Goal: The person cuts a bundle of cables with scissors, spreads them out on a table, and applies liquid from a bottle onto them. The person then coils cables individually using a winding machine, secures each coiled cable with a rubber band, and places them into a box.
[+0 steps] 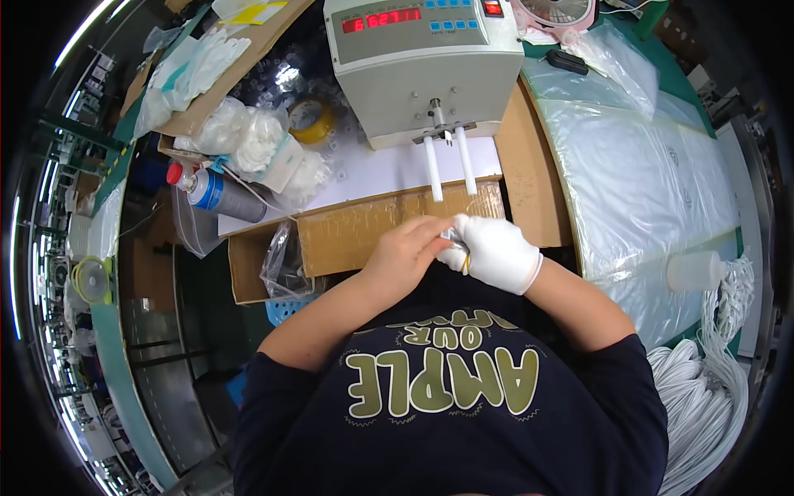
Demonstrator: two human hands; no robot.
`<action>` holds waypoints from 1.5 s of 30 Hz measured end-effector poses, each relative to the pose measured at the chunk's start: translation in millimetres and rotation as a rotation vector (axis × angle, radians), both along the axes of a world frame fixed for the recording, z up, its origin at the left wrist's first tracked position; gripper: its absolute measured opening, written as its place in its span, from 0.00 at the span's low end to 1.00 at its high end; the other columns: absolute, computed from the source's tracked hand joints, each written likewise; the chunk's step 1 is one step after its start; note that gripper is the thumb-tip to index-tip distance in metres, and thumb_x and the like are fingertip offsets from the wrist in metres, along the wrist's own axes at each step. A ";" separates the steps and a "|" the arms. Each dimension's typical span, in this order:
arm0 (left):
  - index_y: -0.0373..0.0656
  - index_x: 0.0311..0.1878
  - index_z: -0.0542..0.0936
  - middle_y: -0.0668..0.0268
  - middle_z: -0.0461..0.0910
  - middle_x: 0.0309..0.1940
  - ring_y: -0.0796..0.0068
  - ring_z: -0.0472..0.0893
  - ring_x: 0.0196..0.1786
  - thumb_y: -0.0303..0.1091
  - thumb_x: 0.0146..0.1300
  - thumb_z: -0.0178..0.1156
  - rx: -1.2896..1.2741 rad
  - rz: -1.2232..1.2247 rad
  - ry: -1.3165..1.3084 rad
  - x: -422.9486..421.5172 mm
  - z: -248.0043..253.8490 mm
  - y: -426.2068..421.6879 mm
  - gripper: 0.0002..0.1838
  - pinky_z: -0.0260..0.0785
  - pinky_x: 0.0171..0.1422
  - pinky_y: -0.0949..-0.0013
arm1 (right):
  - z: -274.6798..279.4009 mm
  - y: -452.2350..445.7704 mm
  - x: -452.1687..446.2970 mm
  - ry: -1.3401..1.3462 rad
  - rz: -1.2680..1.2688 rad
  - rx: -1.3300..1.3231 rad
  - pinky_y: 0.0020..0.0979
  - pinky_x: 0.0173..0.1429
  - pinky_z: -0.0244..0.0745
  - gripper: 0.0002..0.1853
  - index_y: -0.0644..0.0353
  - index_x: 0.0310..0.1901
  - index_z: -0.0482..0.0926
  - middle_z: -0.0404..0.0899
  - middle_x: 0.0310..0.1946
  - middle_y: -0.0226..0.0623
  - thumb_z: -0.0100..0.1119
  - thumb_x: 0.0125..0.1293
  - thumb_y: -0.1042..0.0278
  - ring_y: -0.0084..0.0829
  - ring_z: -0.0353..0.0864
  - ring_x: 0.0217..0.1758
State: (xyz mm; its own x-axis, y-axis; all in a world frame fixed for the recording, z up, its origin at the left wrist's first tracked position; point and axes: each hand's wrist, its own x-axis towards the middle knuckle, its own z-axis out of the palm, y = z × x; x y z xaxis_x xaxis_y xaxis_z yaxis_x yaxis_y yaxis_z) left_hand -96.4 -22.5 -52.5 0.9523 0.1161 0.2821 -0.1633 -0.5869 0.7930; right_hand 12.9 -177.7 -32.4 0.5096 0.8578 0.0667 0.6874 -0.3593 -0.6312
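My bare left hand (403, 255) and my right hand (499, 253), in a white glove, meet in front of my chest. Their fingertips are closed together around something small and pale, mostly hidden, so its kind is unclear. A thin yellow strip (466, 264) shows against the gloved fingers. Just beyond my hands, two white rods (433, 169) stick out from the front of a grey machine (422, 91) with a red digital display (382, 20). The rods are apart from my fingers.
A cardboard box (364, 240) lies under the rods. To the left are a spray can (223, 194), a tape roll (310, 121) and white gloves (198, 70). At right are plastic-wrapped sheets (653, 182), a white bottle (695, 271) and coiled white cables (691, 397).
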 end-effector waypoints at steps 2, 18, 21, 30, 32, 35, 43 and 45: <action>0.37 0.53 0.79 0.55 0.80 0.47 0.57 0.82 0.47 0.27 0.61 0.63 0.055 0.025 -0.087 -3.6 0.1 -2.2 0.16 0.76 0.51 0.64 | 0.5 2.1 -1.1 -0.028 -0.015 0.016 0.39 0.41 0.78 0.13 0.57 0.42 0.76 0.82 0.31 0.44 0.65 0.60 0.61 0.47 0.83 0.37; 0.34 0.60 0.70 0.62 0.78 0.50 0.76 0.77 0.52 0.24 0.72 0.50 -0.805 0.002 0.298 -27.3 -3.1 -2.7 0.15 0.71 0.60 0.71 | -6.2 8.7 -17.9 -0.196 -0.025 0.474 0.36 0.32 0.76 0.14 0.62 0.49 0.80 0.81 0.24 0.40 0.53 0.70 0.61 0.40 0.82 0.25; 0.34 0.57 0.73 0.63 0.79 0.49 0.77 0.78 0.52 0.26 0.71 0.53 -0.758 -0.008 0.291 -37.5 9.5 -8.9 0.14 0.71 0.59 0.71 | -9.6 10.7 -28.8 -0.231 0.009 0.442 0.37 0.33 0.76 0.14 0.62 0.49 0.80 0.81 0.24 0.39 0.52 0.71 0.63 0.40 0.82 0.25; 0.37 0.55 0.76 0.60 0.80 0.49 0.72 0.79 0.52 0.31 0.69 0.56 -0.505 0.217 0.104 -67.3 -29.7 33.4 0.14 0.71 0.58 0.67 | -14.2 18.7 -42.7 0.827 -0.029 0.321 0.32 0.40 0.77 0.34 0.65 0.63 0.70 0.81 0.29 0.38 0.41 0.73 0.39 0.33 0.81 0.29; 0.37 0.55 0.76 0.54 0.79 0.50 0.62 0.79 0.53 0.29 0.67 0.55 0.047 0.635 -0.002 -86.8 -29.9 74.6 0.15 0.70 0.60 0.63 | -5.1 13.0 -34.6 1.329 -0.101 0.639 0.38 0.58 0.72 0.51 0.70 0.69 0.58 0.78 0.44 0.42 0.36 0.63 0.23 0.36 0.79 0.46; 0.30 0.59 0.72 0.42 0.75 0.54 0.44 0.74 0.58 0.32 0.67 0.49 0.361 0.758 0.336 -129.9 -133.3 172.4 0.21 0.64 0.65 0.53 | 10.1 -14.4 -30.3 1.728 -0.094 0.867 0.48 0.68 0.66 0.54 0.67 0.69 0.56 0.69 0.62 0.51 0.41 0.59 0.21 0.47 0.72 0.63; 0.34 0.61 0.74 0.48 0.76 0.56 0.49 0.74 0.59 0.36 0.70 0.52 0.422 0.585 -0.014 -118.2 -107.1 146.0 0.21 0.63 0.67 0.57 | 78.2 -159.0 -70.5 0.772 -0.546 0.856 0.43 0.68 0.65 0.46 0.67 0.70 0.59 0.70 0.63 0.47 0.47 0.66 0.31 0.42 0.71 0.65; 0.32 0.62 0.72 0.46 0.74 0.58 0.49 0.72 0.62 0.31 0.70 0.51 0.424 0.492 -0.025 -102.9 -88.4 136.0 0.20 0.60 0.69 0.56 | 134.8 -223.8 -91.1 -0.333 -0.957 0.266 0.31 0.62 0.69 0.31 0.60 0.63 0.71 0.78 0.54 0.43 0.56 0.68 0.44 0.31 0.77 0.57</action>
State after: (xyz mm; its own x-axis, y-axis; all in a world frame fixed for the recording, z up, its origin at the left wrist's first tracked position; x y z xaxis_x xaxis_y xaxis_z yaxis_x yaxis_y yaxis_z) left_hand -199.4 113.4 -140.9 0.8087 0.4111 0.4208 0.1892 -0.8591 0.4756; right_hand -78.2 -401.5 102.4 0.8891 0.0432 0.4556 0.3430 -0.7221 -0.6008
